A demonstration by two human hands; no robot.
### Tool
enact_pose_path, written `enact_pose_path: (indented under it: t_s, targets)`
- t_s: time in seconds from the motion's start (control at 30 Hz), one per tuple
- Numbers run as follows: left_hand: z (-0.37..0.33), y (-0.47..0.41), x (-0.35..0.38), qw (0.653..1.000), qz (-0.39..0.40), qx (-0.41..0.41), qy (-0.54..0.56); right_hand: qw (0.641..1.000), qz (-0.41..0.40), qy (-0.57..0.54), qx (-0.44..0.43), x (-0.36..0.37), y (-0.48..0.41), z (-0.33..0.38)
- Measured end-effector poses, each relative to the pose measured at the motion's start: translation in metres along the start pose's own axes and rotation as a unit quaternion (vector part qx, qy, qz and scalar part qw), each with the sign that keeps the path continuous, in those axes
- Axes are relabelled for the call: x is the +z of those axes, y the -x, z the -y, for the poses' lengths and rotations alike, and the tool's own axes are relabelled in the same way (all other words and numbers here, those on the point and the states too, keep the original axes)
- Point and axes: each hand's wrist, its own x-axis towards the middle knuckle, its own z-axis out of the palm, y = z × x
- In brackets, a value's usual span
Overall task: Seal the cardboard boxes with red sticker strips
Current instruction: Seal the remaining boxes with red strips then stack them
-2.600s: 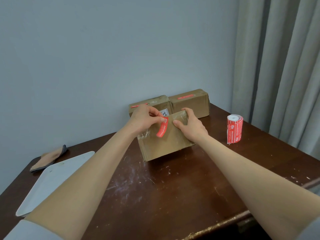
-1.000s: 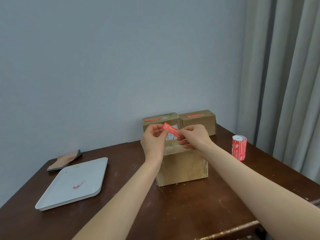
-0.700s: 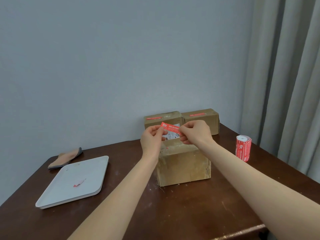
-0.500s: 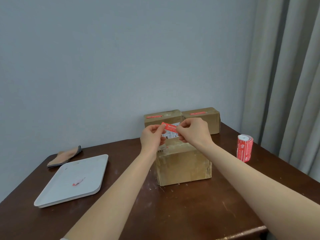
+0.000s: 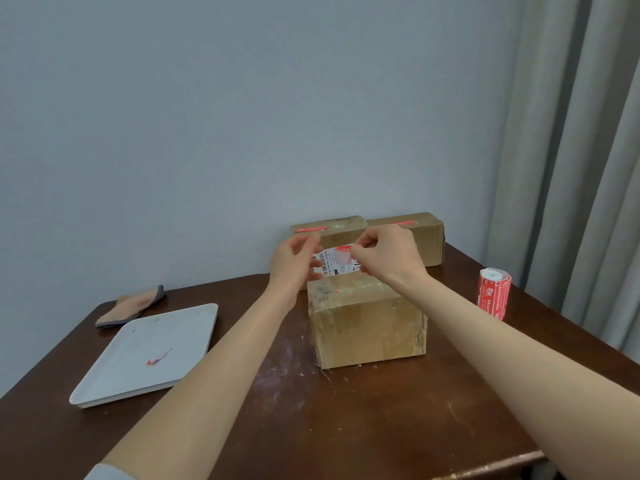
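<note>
A closed cardboard box stands on the brown table in front of me. Above its far edge both hands are raised close together. My right hand pinches a red sticker strip at its right end. My left hand, blurred, has its fingers curled in a pinch at the strip's left end. Only a short red part of the strip shows between the fingers. Two more boxes, the left one and the right one, stand against the wall, each with a red strip on top.
A roll of red stickers stands upright at the right of the table, near the curtain. A white tray lies at the left with a small red-and-white scrap in it. A folded cloth lies behind the tray.
Both hands lifted the strip off the near box and now hold it up between them. The visible red part has become shorter and the left hand has shifted slightly left.
</note>
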Motion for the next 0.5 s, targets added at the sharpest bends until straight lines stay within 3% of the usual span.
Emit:
enact_pose_path:
  t_s: [0.1, 0.27, 0.5]
  targets:
    - [-0.009, 0.009, -0.005, 0.999, 0.003, 0.039, 0.018, 1.000, 0.001, -0.012, 0.011, -0.001, -0.003, -0.002]
    - [-0.018, 0.021, -0.003, 0.987, 0.078, 0.083, -0.110, 1.000, 0.000, -0.014, 0.018, -0.003, -0.005, -0.004]
    - [-0.020, 0.033, 0.000, 0.987, 0.052, 0.079, -0.132, 1.000, -0.006, 0.001, -0.010, -0.010, 0.002, -0.004]
